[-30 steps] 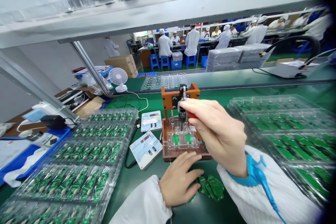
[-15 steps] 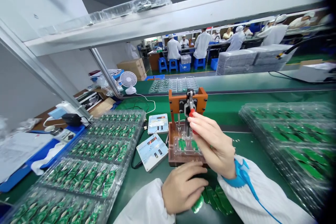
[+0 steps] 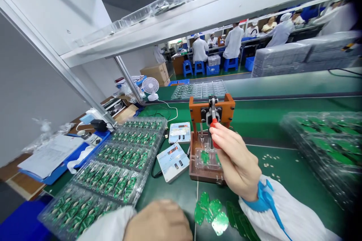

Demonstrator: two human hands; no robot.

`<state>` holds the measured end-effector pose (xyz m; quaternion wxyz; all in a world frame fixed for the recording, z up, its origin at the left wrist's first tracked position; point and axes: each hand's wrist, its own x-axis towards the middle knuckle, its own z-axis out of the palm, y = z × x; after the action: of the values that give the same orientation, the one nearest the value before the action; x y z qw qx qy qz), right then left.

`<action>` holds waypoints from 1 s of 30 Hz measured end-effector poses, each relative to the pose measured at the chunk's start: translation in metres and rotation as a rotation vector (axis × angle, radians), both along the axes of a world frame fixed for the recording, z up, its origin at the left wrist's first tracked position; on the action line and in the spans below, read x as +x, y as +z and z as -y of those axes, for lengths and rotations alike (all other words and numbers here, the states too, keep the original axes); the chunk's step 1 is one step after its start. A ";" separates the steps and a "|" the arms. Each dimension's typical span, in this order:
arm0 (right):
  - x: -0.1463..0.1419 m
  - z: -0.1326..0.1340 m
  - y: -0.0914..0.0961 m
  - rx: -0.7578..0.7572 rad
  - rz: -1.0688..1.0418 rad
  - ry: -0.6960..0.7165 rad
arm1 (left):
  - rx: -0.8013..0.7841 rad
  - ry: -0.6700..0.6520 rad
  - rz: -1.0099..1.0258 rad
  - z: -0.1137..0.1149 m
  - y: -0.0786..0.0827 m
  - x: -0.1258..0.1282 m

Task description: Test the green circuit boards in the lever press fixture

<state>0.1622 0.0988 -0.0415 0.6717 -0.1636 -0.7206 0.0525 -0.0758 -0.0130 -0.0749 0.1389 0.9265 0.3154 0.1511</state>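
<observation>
The red handle (image 3: 214, 123) of a toggle clamp on a wooden test jig (image 3: 198, 107) tilts slightly, pinched by the curled fingers of the right hand (image 3: 237, 162). The left hand (image 3: 158, 222), too blurred to read its grip, lies low, near loose green circuit boards (image 3: 210, 211) on the green surface (image 3: 175, 192).

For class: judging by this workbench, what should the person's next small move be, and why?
Probably the right hand should work the red-handled metal toggle lever on the orange wooden fixture: it grips that lever, and a green circuit board lies in the clear acrylic plate below, while the blurred left hand is away near loose green boards.
</observation>
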 end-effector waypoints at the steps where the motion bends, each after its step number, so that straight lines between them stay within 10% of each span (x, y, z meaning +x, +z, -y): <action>1: 0.000 0.000 0.000 -0.002 0.001 -0.002 | -0.005 0.008 -0.043 -0.017 0.011 -0.004; 4: 0.003 0.000 -0.001 0.015 0.031 -0.005 | -0.109 0.116 -0.014 -0.086 0.021 -0.020; 10: 0.007 -0.002 0.000 0.043 0.080 -0.018 | 0.034 0.246 -0.208 -0.186 -0.022 -0.050; 30: 0.007 -0.002 0.002 0.057 0.102 -0.084 | -0.182 0.265 -0.336 -0.193 -0.042 -0.052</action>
<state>0.1694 0.1004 -0.0391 0.6401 -0.1769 -0.7477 -0.0046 -0.1279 0.1804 -0.1173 0.1464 0.8727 0.4654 -0.0175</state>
